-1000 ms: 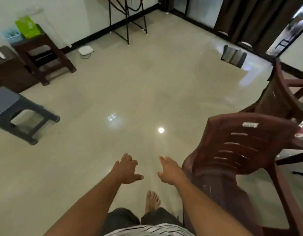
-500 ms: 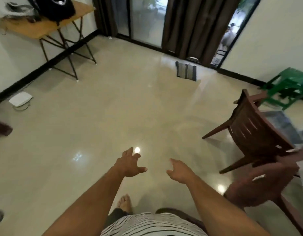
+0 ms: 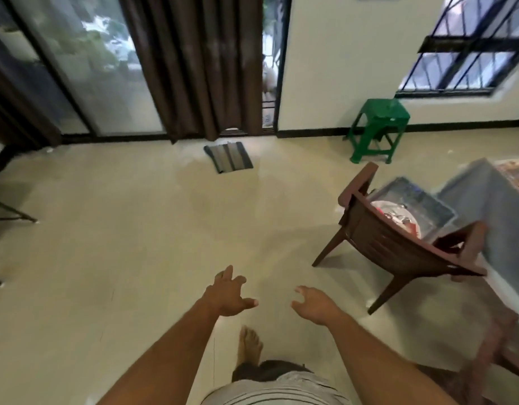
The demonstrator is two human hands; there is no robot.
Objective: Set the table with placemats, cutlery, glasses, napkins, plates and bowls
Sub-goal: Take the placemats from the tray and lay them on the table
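Note:
My left hand [image 3: 227, 293] and my right hand [image 3: 315, 304] are stretched out in front of me over the bare tiled floor, fingers loosely spread, holding nothing. A brown plastic chair [image 3: 398, 244] stands to the right. On its seat lies a tray or plate [image 3: 398, 216] with shiny, blurred items. A grey-covered table [image 3: 492, 211] shows at the right edge, with a colourful placemat [image 3: 515, 173] on its top.
A second brown chair [image 3: 498, 346] is at the lower right corner. A green plastic stool [image 3: 376, 130] stands by the far wall. A striped doormat [image 3: 229, 157] lies before the curtained glass doors. Metal table legs [image 3: 7, 211] show at the left edge.
The view has swung to the right: the side table and wall at left are gone, and the window, green stool and grey table have come in. Both hands stay empty.

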